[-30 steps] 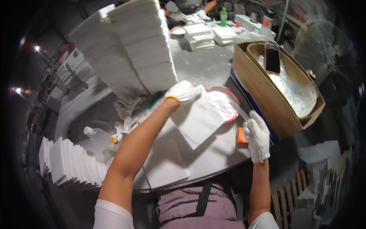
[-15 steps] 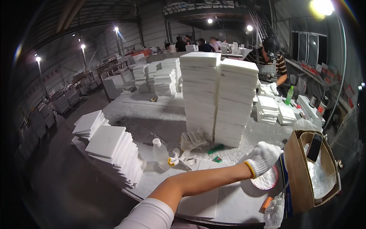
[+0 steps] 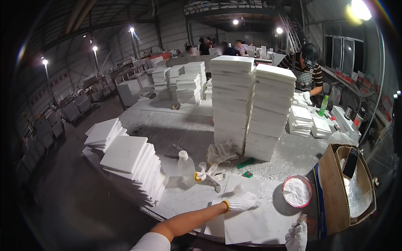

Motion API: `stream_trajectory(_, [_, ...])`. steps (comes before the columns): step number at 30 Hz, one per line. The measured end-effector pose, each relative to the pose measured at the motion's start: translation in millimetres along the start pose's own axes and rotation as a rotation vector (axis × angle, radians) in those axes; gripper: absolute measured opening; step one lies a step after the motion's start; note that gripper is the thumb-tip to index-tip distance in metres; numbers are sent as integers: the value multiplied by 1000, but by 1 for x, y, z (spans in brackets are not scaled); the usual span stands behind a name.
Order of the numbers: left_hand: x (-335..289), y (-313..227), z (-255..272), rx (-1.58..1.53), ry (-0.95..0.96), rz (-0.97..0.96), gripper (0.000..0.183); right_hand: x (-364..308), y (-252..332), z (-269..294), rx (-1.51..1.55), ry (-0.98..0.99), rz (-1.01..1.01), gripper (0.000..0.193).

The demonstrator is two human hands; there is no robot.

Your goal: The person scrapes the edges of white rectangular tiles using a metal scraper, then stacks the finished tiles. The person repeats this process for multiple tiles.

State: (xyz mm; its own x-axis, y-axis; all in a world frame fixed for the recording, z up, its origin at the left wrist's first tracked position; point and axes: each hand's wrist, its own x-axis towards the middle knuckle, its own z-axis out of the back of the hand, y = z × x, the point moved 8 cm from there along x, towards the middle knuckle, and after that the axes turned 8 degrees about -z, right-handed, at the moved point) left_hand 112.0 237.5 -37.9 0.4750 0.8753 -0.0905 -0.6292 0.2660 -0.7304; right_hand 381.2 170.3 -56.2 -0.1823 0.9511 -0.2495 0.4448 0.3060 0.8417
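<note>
My left hand (image 3: 242, 201), in a white knit glove with a yellow cuff, lies over a white marble tile (image 3: 247, 228) near the table's front edge. Its thumb stands apart from the fingers, which reach to the right along the tile. At the lower right my gloved right hand (image 3: 296, 237) is closed around a thin tool (image 3: 302, 218); only its small tip shows, so its kind is unclear. A blurred orange block (image 3: 310, 224) lies beside that hand. A red-rimmed bowl of white paste or powder (image 3: 297, 192) stands beyond it.
Fanned tile stacks (image 3: 125, 154) stand at left, tall tile stacks (image 3: 232, 100) ahead. A clear bottle (image 3: 186, 167) and loose gloves (image 3: 210, 173) lie between. A cardboard box (image 3: 331, 188) borders the right. Across the table a person (image 3: 307, 71) works beside a green bottle (image 3: 323, 105).
My left hand has moved from above the bowl down and left onto the tile, uncovering the bowl. The tile under it now shows farther forward. My right hand has shifted slightly left.
</note>
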Motion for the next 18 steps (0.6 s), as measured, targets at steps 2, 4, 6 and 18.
stream_trajectory(2, [-3, 23, -10, 71, 18, -4, 54, 1, -3, -13, 26, -62, -48, 48])
stream_trajectory(4, [-3, 35, -16, 78, 49, -5, 53, 5, -9, -21, 20, -26, -97, 46])
stream_trajectory(6, [1, 39, -22, 157, 73, -16, 49, 8, -15, -21, -6, -6, -105, 43])
stream_trajectory(18, [-24, 23, -16, 273, -288, 172, 34, 12, -50, 2, 40, -142, -205, 19])
